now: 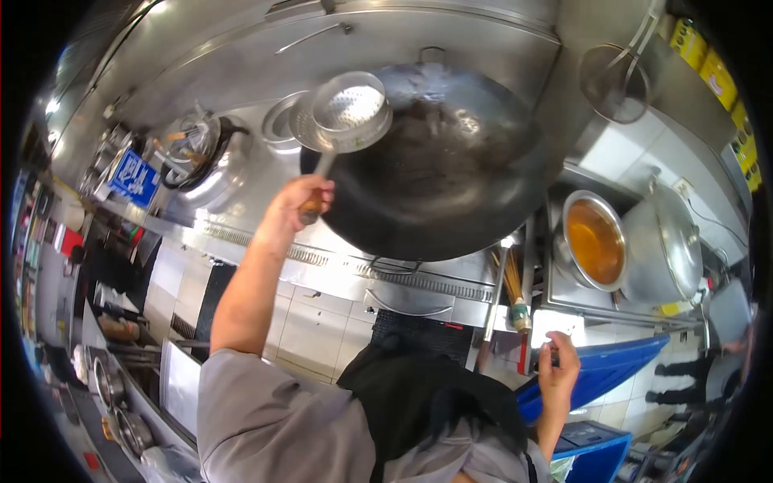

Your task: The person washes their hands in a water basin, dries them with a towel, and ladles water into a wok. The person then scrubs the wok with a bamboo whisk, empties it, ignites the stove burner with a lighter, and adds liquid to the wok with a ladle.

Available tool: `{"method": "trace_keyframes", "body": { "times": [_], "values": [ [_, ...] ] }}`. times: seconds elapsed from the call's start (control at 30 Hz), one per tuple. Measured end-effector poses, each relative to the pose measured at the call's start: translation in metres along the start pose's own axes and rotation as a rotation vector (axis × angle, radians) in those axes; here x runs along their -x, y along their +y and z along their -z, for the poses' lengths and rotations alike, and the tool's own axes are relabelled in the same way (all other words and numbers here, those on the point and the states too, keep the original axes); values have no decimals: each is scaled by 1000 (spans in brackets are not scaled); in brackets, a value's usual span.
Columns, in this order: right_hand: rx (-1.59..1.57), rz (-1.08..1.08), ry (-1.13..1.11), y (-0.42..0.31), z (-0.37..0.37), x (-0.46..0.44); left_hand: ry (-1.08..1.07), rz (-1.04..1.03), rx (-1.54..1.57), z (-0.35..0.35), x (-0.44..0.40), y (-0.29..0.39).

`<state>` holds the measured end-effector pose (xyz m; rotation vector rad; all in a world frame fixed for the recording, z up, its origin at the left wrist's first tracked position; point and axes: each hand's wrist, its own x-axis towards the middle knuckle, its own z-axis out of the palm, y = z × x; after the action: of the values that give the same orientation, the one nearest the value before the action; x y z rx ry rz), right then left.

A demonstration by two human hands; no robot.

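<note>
Steel strainer [350, 109] up high, and the left hand [304, 200] had it, fingers wrapped round the wooden handle [310, 211]! Beyond those fingers, its perforated bowl hung over the rim of the wok [451, 181]. Right hand [559, 366]: fingers curled narrow, contents impossible to tell, bamboo brush [515, 298] just beyond them.

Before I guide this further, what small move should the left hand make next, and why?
Probably ease the strainer right, toward the wok's middle. The left hand grips its handle, and in this view its bowl overlaps the wok's left rim, beside the counter, so anything falling might miss the wok. I can't tell whether it drips.
</note>
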<state>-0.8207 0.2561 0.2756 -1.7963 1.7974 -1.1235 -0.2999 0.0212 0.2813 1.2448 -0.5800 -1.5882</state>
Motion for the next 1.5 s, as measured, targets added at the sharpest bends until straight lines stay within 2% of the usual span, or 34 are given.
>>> {"method": "trace_keyframes", "body": {
  "times": [0.2,0.33,0.4,0.47,0.6,0.63,0.73,0.8,0.93,0.97,1.03,1.13,1.2,1.27,1.33,1.4,1.47,1.5],
  "values": [
    [-18,47,-81,-2,-19,-18,218,-175,-98,61,121,42],
    [-22,111,-89,7,-34,-23,355,-120,-222,106,154,25],
    [-1,172,-89,10,-40,-28,396,-92,-250,137,149,-3],
    [3,140,-129,9,-45,-31,479,-28,-318,167,133,-36],
    [18,168,-184,3,-56,-38,509,52,-227,194,92,-102],
    [29,188,-194,3,-59,-39,513,145,-282,169,100,-92],
    [-19,155,-239,-6,-66,-40,590,66,-426,208,62,-142],
    [25,175,-251,-7,-68,-41,725,-56,-711,242,45,-177],
    [77,193,-264,5,-75,-36,890,-331,-1107,239,66,-177],
    [70,103,-286,15,-79,-34,912,-357,-1100,240,71,-174],
    [53,-87,-314,50,-89,-23,860,-330,-945,234,82,-163],
    [380,43,-299,142,-121,8,684,-186,-590,193,109,-131],
    [398,-46,-355,201,-142,35,519,-79,-297,173,112,-133],
    [386,-251,-446,165,-147,31,382,-34,-160,180,92,-156],
    [433,-323,-454,169,-163,35,343,-13,-89,175,73,-180],
    [350,-318,-360,186,-179,48,294,54,-98,184,55,-206],
    [341,-354,-310,211,-196,56,325,181,-144,191,45,-219],
    [336,-363,-291,217,-200,56,314,159,-255,187,45,-225]
  ]
}}
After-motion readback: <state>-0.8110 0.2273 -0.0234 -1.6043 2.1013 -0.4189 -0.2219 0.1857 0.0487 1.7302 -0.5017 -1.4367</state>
